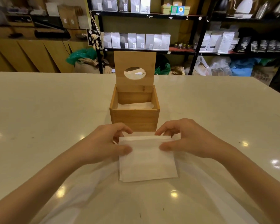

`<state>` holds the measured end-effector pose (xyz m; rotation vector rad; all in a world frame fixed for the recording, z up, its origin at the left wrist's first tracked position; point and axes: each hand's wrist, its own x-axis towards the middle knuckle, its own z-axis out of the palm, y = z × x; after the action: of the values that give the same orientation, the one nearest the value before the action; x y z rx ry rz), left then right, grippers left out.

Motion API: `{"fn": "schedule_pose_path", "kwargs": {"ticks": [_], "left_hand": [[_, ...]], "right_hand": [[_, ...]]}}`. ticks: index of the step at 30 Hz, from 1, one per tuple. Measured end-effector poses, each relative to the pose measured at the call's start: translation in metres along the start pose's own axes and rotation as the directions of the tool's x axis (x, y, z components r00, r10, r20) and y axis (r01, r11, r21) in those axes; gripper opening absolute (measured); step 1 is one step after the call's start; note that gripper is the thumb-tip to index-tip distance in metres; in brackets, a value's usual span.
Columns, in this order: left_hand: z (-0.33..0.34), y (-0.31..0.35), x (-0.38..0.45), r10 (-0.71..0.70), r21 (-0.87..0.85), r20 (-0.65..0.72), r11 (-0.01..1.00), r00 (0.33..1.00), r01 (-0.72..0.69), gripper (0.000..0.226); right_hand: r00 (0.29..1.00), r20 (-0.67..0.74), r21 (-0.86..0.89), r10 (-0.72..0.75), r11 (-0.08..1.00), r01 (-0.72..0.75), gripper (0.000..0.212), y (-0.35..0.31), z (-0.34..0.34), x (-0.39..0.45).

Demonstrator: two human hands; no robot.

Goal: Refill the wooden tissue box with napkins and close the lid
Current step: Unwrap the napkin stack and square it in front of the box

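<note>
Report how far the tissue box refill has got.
Done: the lid stands open and some napkins already lie inside the wooden box. In hand: left hand and right hand pinch a napkin stack on the table. Left: load it, close the lid.

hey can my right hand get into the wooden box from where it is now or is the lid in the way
Probably yes. The lid stands upright at the back, so the wooden box is open on top, directly beyond your right hand. But that hand and your left hand are both gripping the napkin stack.
</note>
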<state>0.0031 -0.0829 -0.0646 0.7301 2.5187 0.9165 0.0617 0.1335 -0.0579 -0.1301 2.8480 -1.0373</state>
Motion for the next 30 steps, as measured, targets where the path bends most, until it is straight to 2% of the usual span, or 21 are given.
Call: {"fn": "schedule_pose_path", "kwargs": {"ticks": [2, 7, 11, 14, 16, 19, 22, 26, 30], "left_hand": [[-0.014, 0.005, -0.002, -0.010, -0.087, -0.009, 0.996, 1.000, 0.009, 0.021], [-0.049, 0.019, 0.001, -0.054, -0.232, -0.031, 0.972, 0.998, 0.046, 0.008], [-0.066, 0.024, 0.017, -0.115, -0.325, -0.157, 0.944, 0.981, 0.058, 0.005], [-0.069, 0.024, 0.035, -0.183, -0.361, -0.257, 0.929, 0.949, 0.082, 0.008], [-0.070, 0.021, 0.049, -0.199, -0.312, -0.326, 0.946, 0.924, 0.094, 0.012], [-0.073, 0.016, 0.068, -0.190, -0.147, -0.378, 0.979, 0.906, 0.144, 0.012], [-0.078, 0.011, 0.084, -0.184, 0.012, -0.370, 0.979, 0.910, 0.203, 0.011], [-0.080, 0.009, 0.099, -0.179, 0.213, -0.328, 0.943, 0.928, 0.257, 0.013], [-0.079, 0.012, 0.106, -0.185, 0.318, -0.302, 0.905, 0.935, 0.282, 0.015]], "right_hand": [[0.999, -0.028, 0.060, -0.022, 0.998, 0.023, 0.011, -0.008, -0.010, 0.003], [0.998, -0.058, 0.265, -0.031, 0.963, 0.045, 0.006, -0.026, -0.033, 0.015], [0.984, -0.180, 0.284, 0.013, 0.958, 0.040, 0.003, -0.033, -0.043, 0.033], [0.966, -0.256, 0.250, 0.038, 0.968, 0.028, 0.010, -0.032, -0.045, 0.050], [0.952, -0.300, 0.193, 0.059, 0.981, 0.000, 0.009, -0.028, -0.045, 0.064], [0.937, -0.337, 0.057, 0.088, 0.996, -0.073, 0.011, -0.021, -0.045, 0.082], [0.939, -0.325, -0.033, 0.110, 0.991, -0.128, 0.010, -0.016, -0.045, 0.095], [0.948, -0.292, -0.050, 0.127, 0.988, -0.148, 0.014, -0.013, -0.046, 0.107], [0.949, -0.281, -0.096, 0.142, 0.980, -0.175, 0.014, -0.015, -0.046, 0.114]]}}
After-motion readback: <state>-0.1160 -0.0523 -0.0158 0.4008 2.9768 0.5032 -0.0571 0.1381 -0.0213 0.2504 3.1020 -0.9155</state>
